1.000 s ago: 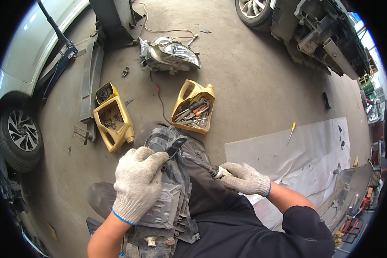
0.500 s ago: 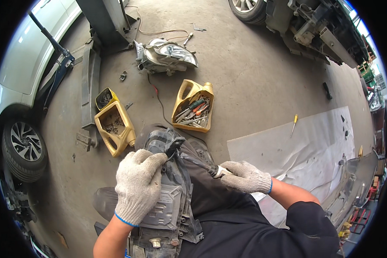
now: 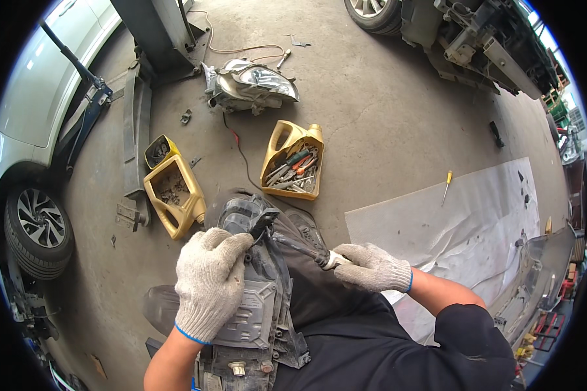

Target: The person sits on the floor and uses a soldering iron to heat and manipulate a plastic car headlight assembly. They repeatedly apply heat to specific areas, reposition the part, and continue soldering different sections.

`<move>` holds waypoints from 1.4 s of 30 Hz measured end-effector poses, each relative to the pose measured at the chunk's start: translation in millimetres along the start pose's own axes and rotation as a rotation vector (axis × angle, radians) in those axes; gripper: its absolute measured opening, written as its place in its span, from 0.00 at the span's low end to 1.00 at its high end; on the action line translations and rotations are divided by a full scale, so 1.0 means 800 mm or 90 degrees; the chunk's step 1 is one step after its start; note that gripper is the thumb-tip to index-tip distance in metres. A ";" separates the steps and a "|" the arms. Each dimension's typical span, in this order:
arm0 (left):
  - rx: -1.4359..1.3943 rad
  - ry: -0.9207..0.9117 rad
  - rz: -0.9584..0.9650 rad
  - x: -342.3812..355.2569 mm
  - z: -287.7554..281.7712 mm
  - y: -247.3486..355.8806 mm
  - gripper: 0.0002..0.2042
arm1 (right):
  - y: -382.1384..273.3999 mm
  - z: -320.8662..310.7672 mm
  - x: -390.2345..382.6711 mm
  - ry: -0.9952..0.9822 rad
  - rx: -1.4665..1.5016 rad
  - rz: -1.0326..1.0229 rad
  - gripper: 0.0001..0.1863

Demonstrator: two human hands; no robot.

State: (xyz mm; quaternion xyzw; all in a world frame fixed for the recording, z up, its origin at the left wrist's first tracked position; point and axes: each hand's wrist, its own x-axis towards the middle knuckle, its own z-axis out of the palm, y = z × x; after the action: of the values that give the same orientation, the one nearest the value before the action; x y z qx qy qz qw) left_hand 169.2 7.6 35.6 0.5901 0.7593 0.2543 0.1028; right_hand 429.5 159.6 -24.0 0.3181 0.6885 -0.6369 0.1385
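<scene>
A headlight housing point(image 3: 246, 313), seen from its back with a flat metal module on it, rests across my lap. My left hand point(image 3: 210, 280), in a knitted glove with a blue cuff, lies over its left side. Its thumb and finger are closed on a small black plastic bracket point(image 3: 263, 223) at the housing's far end. In my gloved right hand point(image 3: 374, 267) is a soldering iron point(image 3: 331, 259) with a white handle. Its dark shaft points left, and the tip reaches the housing beside the bracket. Whether the tip touches plastic is hard to tell.
Ahead lies another headlight point(image 3: 257, 85). Cut-open yellow jugs hold tools point(image 3: 293, 176) and small hardware point(image 3: 171, 192). A screwdriver point(image 3: 447, 189) lies on a white sheet point(image 3: 404, 221). A white car point(image 3: 39, 85) stands left, beside a lift post point(image 3: 160, 39); a dismantled car point(image 3: 482, 45) is far right.
The soldering iron's tip has shifted very slightly against the housing. My view has moved a touch; both hands keep their holds.
</scene>
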 end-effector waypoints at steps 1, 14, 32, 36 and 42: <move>0.001 0.003 0.001 0.001 -0.001 0.003 0.10 | 0.000 0.000 0.000 -0.001 -0.002 0.002 0.20; 0.008 0.002 0.007 0.000 0.001 -0.001 0.11 | 0.003 0.000 0.000 -0.002 -0.004 -0.021 0.20; 0.010 -0.002 0.016 0.004 -0.002 0.007 0.09 | 0.001 0.000 0.000 -0.014 0.013 0.013 0.21; 0.014 0.000 0.024 0.001 0.001 0.000 0.11 | 0.004 0.002 0.000 -0.007 0.008 0.008 0.20; 0.016 -0.001 0.022 0.003 -0.003 0.007 0.10 | 0.007 0.003 0.002 -0.009 0.012 0.007 0.20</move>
State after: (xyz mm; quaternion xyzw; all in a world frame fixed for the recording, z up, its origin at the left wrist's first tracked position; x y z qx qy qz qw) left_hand 172.1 10.7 40.5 0.6042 0.7523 0.2462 0.0914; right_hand 431.4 157.6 -29.4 0.3186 0.6796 -0.6448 0.1442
